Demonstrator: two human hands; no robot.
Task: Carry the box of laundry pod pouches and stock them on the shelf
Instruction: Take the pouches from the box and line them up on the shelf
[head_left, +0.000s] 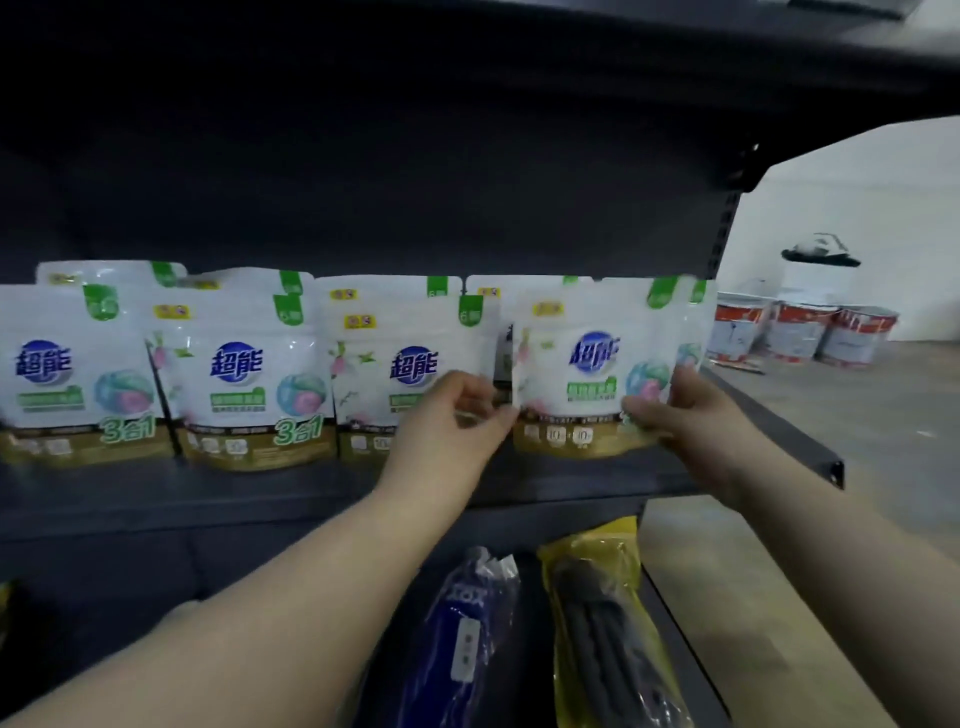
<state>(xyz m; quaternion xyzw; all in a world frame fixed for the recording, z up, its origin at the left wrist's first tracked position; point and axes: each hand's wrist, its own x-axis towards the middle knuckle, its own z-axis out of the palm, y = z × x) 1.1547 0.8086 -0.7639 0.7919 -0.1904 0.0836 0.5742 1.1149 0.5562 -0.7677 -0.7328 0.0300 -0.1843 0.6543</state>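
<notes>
The shelf unit (363, 499) sits in dim light; its upper part is nearly black. Brighter light falls on the white wall (852, 208) at right. The white pouches (239, 364) show slight glare. Overall sharpness is low, print is smeared, and wide-angle distortion bends the frame edges.

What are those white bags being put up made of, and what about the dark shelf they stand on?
The pouch held at its lower corners by the left hand and right hand looks like glossy printed plastic film: it shines, crinkles and stands on a folded base. The shelf looks like dark painted sheet metal with a matt finish, judging by its thin edge and the slotted upright at the right; I can't be certain.
</notes>
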